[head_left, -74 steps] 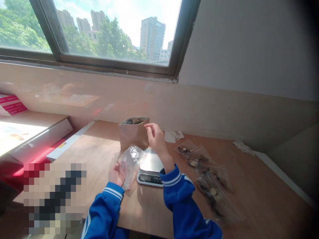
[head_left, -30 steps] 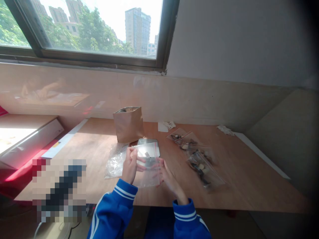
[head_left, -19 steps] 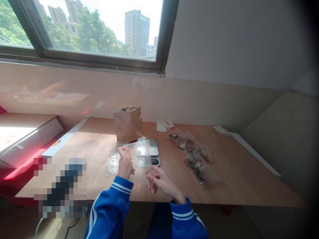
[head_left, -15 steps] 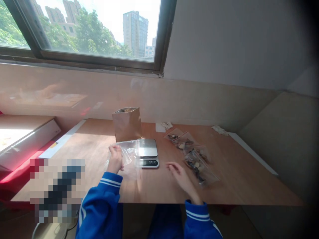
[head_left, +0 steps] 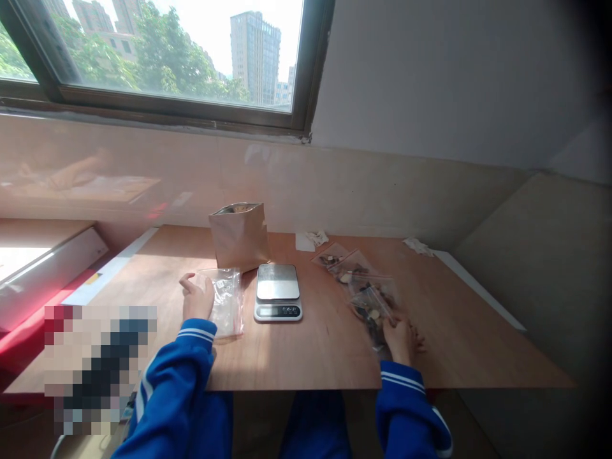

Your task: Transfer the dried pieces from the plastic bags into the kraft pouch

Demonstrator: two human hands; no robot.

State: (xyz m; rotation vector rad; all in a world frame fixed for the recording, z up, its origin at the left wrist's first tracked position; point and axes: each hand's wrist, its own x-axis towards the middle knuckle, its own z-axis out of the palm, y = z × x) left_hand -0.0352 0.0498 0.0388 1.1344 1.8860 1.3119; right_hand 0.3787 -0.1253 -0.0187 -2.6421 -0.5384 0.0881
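Observation:
My left hand (head_left: 197, 297) is open, its fingers loosely bent and apart, at the left edge of a flat, clear zip bag (head_left: 227, 305) with nothing visible inside. My right hand (head_left: 402, 338) grips the near end of a filled zip bag (head_left: 371, 316), which holds dark and pale dried pieces. Its fingertips are partly hidden. Between the hands stands a kitchen scale (head_left: 278, 284) with a bare steel plate; its display cannot be read.
An open brown paper pouch (head_left: 240, 239) stands upright behind the scale. More filled zip bags (head_left: 349, 271) lie overlapping at the right. A white card (head_left: 305, 241) and crumpled whitish scraps (head_left: 419, 247) lie along the table's (head_left: 478, 344) back.
My left hand has moved left, and the empty zip bag has come off the scale onto the table beside it. My right hand has moved right onto the nearest filled bag.

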